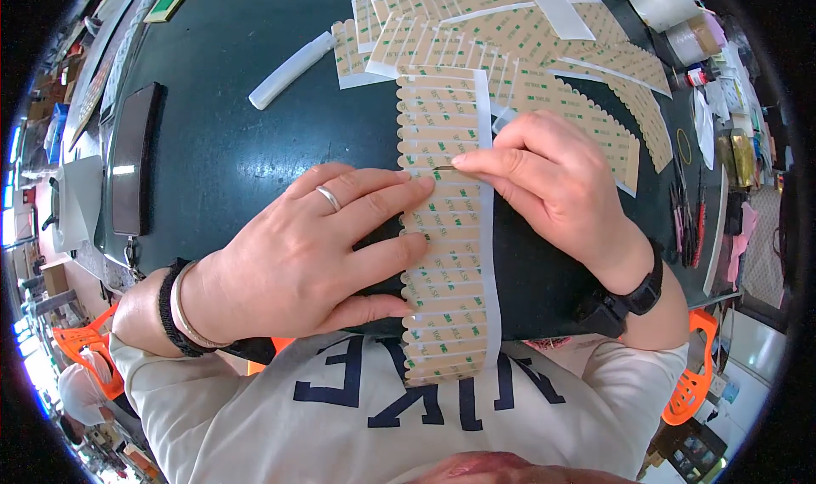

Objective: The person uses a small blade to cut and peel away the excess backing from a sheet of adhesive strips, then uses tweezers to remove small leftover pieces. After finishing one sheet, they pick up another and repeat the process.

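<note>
A long tan adhesive-backed sheet with scalloped left edge, pale cross stripes and a white right border lies lengthwise before me. Its near end hangs past the table edge toward my shirt. My left hand lies on its left side, fingers spread and pressing it down; a ring and bracelets show. My right hand is closed in a pinch around a thin pointed tool. The dark tip touches the sheet just beyond my left fingertips. Most of the tool is hidden in my fingers, so its exact kind is unclear.
More tan sheets overlap at the far side, with a white strip on top. A white roll lies far left, near a dark phone. Tweezers and tape rolls sit right.
</note>
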`<state>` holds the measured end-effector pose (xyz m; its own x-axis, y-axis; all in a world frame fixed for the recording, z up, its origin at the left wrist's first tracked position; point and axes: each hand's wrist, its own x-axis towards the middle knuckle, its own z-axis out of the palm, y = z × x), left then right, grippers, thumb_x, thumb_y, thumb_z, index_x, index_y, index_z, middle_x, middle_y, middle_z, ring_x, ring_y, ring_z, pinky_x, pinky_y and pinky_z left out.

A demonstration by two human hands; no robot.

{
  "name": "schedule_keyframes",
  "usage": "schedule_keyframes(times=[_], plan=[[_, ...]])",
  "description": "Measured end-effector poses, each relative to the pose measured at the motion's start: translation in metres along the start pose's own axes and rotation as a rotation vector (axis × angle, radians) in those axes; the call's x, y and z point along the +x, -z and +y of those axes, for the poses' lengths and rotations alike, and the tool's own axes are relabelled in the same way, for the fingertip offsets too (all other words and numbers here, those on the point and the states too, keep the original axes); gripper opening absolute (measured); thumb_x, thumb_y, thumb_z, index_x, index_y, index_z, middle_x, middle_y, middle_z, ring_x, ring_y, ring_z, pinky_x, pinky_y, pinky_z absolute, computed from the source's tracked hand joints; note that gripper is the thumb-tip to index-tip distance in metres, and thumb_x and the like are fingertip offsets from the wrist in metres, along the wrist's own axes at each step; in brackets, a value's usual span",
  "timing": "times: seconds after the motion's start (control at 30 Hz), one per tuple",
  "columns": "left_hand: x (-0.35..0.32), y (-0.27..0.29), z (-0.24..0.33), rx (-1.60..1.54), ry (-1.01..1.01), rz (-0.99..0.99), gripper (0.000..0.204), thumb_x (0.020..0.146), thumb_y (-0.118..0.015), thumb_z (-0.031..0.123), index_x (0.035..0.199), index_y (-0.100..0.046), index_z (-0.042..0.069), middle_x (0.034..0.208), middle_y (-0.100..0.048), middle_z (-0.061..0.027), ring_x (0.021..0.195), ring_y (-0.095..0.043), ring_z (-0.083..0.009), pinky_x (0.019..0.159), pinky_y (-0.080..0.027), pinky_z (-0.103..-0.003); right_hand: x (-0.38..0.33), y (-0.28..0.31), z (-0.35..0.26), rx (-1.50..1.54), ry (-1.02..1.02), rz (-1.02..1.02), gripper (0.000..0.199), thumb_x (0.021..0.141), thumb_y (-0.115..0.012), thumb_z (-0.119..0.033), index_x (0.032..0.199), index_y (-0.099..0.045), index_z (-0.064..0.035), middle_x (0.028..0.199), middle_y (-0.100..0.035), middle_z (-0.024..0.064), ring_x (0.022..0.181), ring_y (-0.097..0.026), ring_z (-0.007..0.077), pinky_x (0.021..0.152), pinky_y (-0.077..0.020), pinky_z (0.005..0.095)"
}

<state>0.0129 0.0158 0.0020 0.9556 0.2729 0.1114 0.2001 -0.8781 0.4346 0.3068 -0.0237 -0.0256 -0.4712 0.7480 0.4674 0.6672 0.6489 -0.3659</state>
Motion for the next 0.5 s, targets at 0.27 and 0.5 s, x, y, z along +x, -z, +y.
schedule_keyframes(times=[0.27, 0.5], plan=[[-0.0004, -0.0003, 0.0, -0.009, 0.005, -0.002, 0.055, 0.09, -0.083, 0.049, 0.128, -0.071, 0.012, 0.156, -0.06, -0.0181, 0.136, -0.062, -0.0382, 0.108, -0.051, -0.05, -0.0015, 0.0039, 0.0014, -0.008, -0.003, -0.016, 0.032, 0.08, -0.085, 0.0, 0.109, -0.083, -0.0132, 0.088, -0.062, 0.0022, 0.078, -0.063, 0.0238, 0.068, -0.0496, 0.0363], [-0.0006, 0.0006, 0.0009, -0.001, 0.01, -0.01, 0.056, 0.09, -0.083, 0.049, 0.13, -0.071, 0.012, 0.156, -0.06, -0.018, 0.136, -0.062, -0.0379, 0.109, -0.051, -0.05, -0.0003, 0.0079, 0.0006, -0.009, -0.005, -0.028, 0.031, 0.08, -0.085, 0.0, 0.109, -0.083, -0.0131, 0.088, -0.062, 0.0026, 0.079, -0.063, 0.0244, 0.068, -0.0498, 0.0371]])
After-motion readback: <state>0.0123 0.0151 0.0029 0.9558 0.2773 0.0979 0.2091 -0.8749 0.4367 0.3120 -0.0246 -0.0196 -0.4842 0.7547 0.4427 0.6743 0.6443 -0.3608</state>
